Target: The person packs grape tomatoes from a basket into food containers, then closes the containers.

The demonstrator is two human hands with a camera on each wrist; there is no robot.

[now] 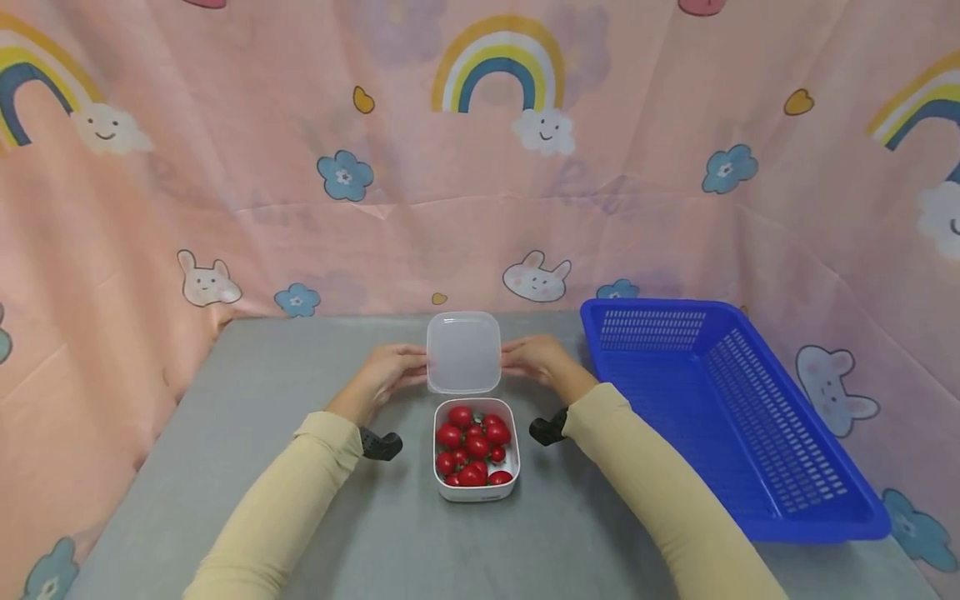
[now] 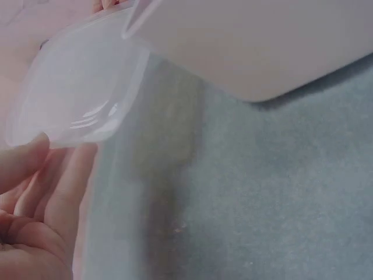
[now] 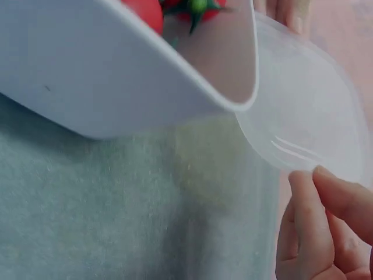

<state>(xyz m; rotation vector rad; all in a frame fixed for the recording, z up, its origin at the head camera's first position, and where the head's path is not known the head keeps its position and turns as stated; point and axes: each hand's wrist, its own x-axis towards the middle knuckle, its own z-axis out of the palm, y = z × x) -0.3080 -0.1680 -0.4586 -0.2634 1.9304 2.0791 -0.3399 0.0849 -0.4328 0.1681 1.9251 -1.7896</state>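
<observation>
A translucent, rounded-square plastic lid (image 1: 463, 353) is held level with the far side of a white container (image 1: 476, 493), just beyond its rim. My left hand (image 1: 382, 372) pinches the lid's left edge between thumb and fingers, as the left wrist view shows at the lid's corner (image 2: 76, 87). On the opposite edge, my right hand (image 1: 542, 360) pinches it the same way; its thumb and forefinger meet the lid (image 3: 309, 105) in the right wrist view. Several red cherry tomatoes (image 1: 476, 447), some with green stems, fill most of the uncovered container.
To the right stands a large blue plastic basket (image 1: 697, 392) with slotted walls, close to my right forearm. Everything rests on a grey-covered table (image 1: 300, 467). Behind it hangs a pink patterned cloth (image 1: 420, 233).
</observation>
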